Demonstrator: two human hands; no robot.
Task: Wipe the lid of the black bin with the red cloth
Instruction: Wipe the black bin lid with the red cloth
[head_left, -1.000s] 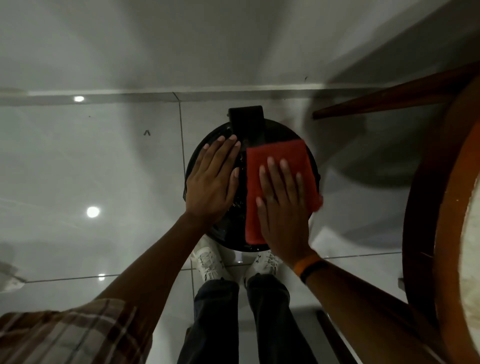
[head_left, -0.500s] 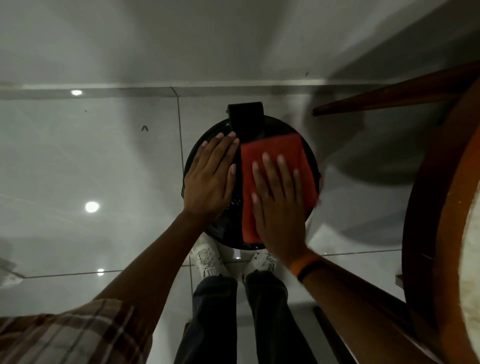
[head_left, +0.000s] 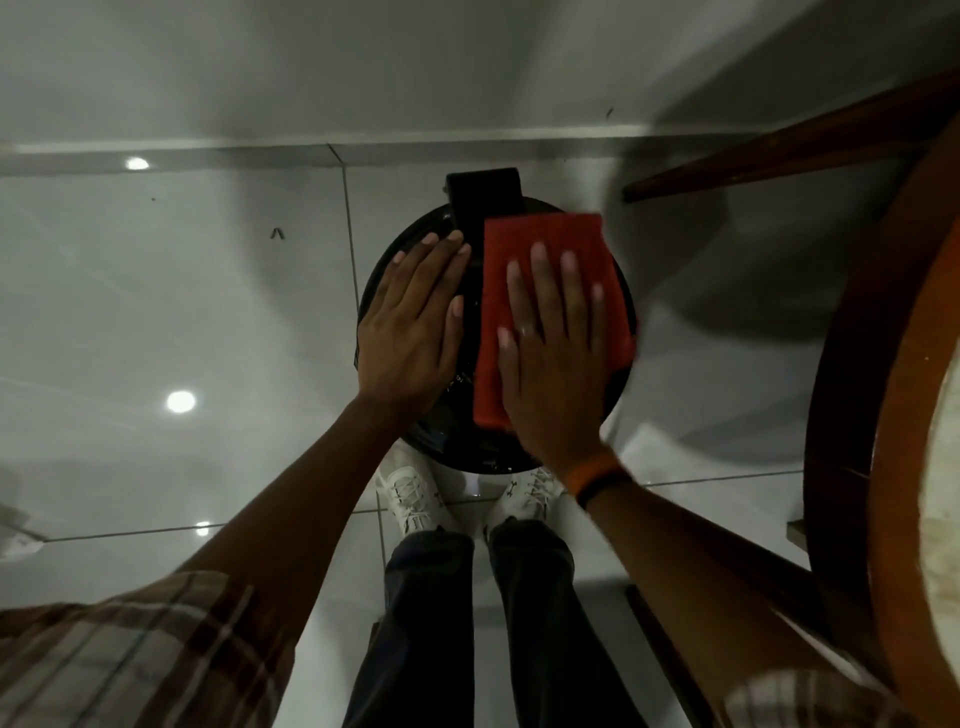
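Observation:
The round black bin lid (head_left: 457, 441) lies directly below me, glossy, with a black hinge block (head_left: 485, 202) at its far edge. The red cloth (head_left: 545, 249) is spread flat over the lid's right half. My right hand (head_left: 556, 353) presses flat on the cloth, fingers spread and pointing away from me. My left hand (head_left: 410, 332) rests flat on the lid's left half, palm down, beside the cloth and holding nothing. Much of the lid is hidden under both hands and the cloth.
A round wooden table (head_left: 883, 415) with a dark leg (head_left: 779, 150) stands close on the right. My white shoes (head_left: 415, 493) are on the glossy grey floor tiles (head_left: 182, 312) just under the bin. A grey wall (head_left: 363, 67) rises behind the bin.
My right hand has slid the red cloth away from me, toward the lid's far edge by the hinge. My left hand has stayed flat on the left side.

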